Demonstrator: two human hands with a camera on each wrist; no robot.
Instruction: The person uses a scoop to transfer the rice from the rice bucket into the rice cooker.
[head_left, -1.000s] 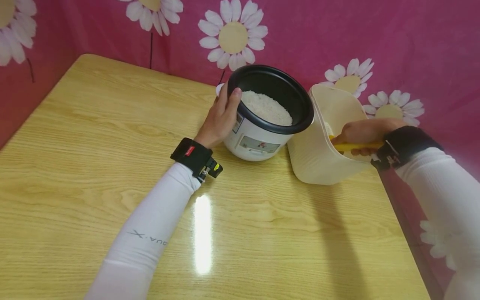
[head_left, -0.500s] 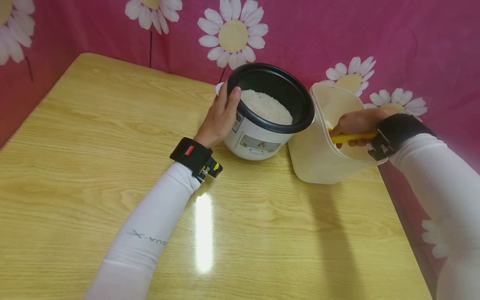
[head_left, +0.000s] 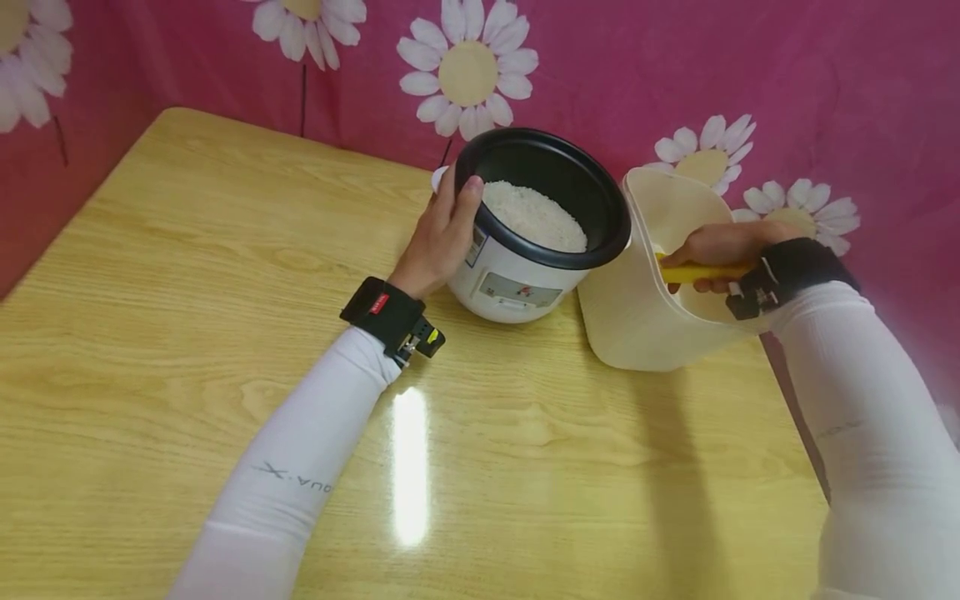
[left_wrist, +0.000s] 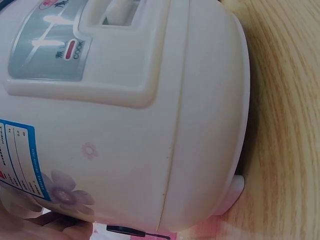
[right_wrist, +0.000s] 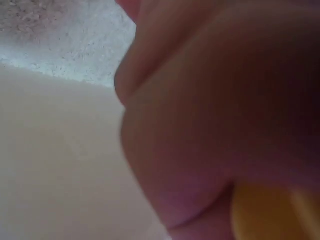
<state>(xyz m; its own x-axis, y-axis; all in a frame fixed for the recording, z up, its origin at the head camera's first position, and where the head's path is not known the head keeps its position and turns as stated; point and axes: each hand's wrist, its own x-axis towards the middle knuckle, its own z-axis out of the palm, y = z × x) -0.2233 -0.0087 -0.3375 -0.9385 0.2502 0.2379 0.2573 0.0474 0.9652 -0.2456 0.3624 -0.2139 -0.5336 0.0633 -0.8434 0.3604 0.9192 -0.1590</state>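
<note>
In the head view, my left hand (head_left: 437, 237) holds the side of a white rice cooker (head_left: 498, 292), with the thumb at its black rim. White rice (head_left: 534, 217) lies in the dark inner pot (head_left: 581, 187). The left wrist view shows the cooker's side (left_wrist: 135, 135) close up, with fingers (left_wrist: 62, 227) against it. My right hand (head_left: 723, 247) is inside the cream bin (head_left: 637, 329), curled round a yellow handle (head_left: 701, 273); its far end is hidden. Rice (right_wrist: 65, 40) also shows beyond the blurred right hand (right_wrist: 200, 110) in the right wrist view.
Both containers stand side by side on a wooden table (head_left: 225, 292), close to a pink wall cloth (head_left: 600, 67) with daisies. The bin is near the table's right edge. Light glares off the tabletop (head_left: 410, 467).
My right hand has shifted slightly left within the bin, still gripping the yellow handle, and the right forearm has swung left. The left hand and rice cooker have stayed in place.
</note>
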